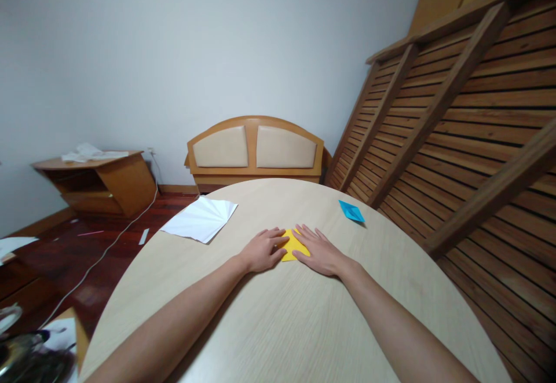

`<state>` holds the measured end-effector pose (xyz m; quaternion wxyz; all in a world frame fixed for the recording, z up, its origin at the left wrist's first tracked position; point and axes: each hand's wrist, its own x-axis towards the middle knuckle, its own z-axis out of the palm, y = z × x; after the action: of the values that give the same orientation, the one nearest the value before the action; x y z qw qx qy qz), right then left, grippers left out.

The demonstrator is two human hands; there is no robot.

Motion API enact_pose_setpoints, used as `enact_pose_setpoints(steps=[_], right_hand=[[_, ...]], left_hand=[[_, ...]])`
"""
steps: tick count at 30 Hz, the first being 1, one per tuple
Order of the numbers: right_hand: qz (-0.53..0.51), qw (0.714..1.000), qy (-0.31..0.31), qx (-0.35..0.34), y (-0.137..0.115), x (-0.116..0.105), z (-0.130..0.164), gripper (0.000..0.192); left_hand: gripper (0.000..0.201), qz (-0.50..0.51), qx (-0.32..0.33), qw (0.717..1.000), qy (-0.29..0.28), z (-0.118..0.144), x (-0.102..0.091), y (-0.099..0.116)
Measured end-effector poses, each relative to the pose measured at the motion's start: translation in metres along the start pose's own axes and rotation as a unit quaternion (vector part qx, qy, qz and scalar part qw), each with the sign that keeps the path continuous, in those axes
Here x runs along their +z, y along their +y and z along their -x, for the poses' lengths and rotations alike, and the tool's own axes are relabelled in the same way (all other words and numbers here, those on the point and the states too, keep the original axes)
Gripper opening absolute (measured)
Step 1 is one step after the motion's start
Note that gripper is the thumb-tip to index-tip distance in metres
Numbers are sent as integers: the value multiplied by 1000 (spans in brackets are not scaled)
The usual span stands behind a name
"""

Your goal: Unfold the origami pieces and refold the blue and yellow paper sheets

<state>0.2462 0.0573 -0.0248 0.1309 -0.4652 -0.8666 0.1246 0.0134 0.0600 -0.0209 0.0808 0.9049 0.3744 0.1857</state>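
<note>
A piece of yellow paper lies flat on the round wooden table, partly covered by both hands. My left hand rests on its left side, palm down with the fingers stretched out. From the other side my right hand presses on the paper's right part, fingers spread and flat. The paper's outer edges are hidden under the hands, so its full shape cannot be made out.
A creased white sheet lies on the table's left side. Toward the back right sits a folded blue paper piece. Wooden slatted panels lean close to the table's right edge. A low cabinet and a cable are at the left.
</note>
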Motion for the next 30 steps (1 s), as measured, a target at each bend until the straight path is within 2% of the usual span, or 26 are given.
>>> enact_pose_setpoints(steps=[4,9,12,16,19,21,25,30], right_hand=[[24,1000,8,14,0,2,0,72],[20,997,54,53,1,6,-1,75],[2,992,100,75,2,6,-3,66],[-57,983,165,62,5,7,-7,51],[-118,971,194,68,7,9,-10,45],[-117,967,211,83,8,12,-12,43],[-76,968,217,96,7,15,-13,39],[-96,970,208,80,8,16,-13,41]], left_hand=[[47,-7,-12,1000,-15,1,1,-1],[53,-27,-29,999,-12,2,3,-3],[54,-30,-29,999,6,1,4,-3],[54,-18,-18,999,30,1,3,-2],[54,-2,-17,999,41,1,2,-2],[54,5,-17,999,44,1,2,-2],[57,6,-13,999,41,2,1,-2],[58,-2,5,999,33,2,-1,-1]])
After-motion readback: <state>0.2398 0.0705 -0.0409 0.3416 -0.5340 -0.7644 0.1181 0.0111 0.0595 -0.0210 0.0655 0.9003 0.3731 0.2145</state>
